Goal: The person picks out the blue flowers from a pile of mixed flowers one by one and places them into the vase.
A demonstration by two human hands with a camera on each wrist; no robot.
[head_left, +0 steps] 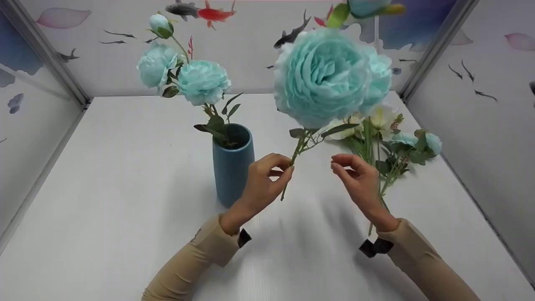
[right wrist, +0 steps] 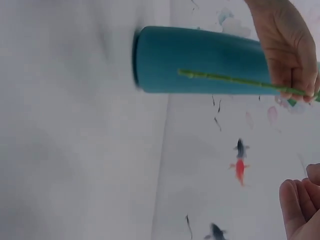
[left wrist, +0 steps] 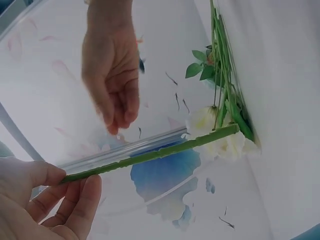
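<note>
My left hand (head_left: 264, 179) pinches the stem of an artificial turquoise peony (head_left: 324, 79) between thumb and fingertips. The spray stands upright, its large blooms above the hand and the stem's cut end showing below it. In the left wrist view the bare green stem (left wrist: 150, 156) runs out from the fingers. To the right, apart from the stem, my right hand (head_left: 360, 182) hovers with loosely bent fingers and holds nothing. Just left of my left hand stands a blue vase (head_left: 232, 177), partly hidden by it. A similar peony spray (head_left: 204, 82) leans left out of the vase.
On the white table (head_left: 125, 200), at the right, lie more artificial stems, with white flowers (head_left: 382, 119) and a turquoise bloom (head_left: 434, 143) among green leaves. Panels painted with fish and petals (head_left: 259, 54) enclose the table at the back and sides.
</note>
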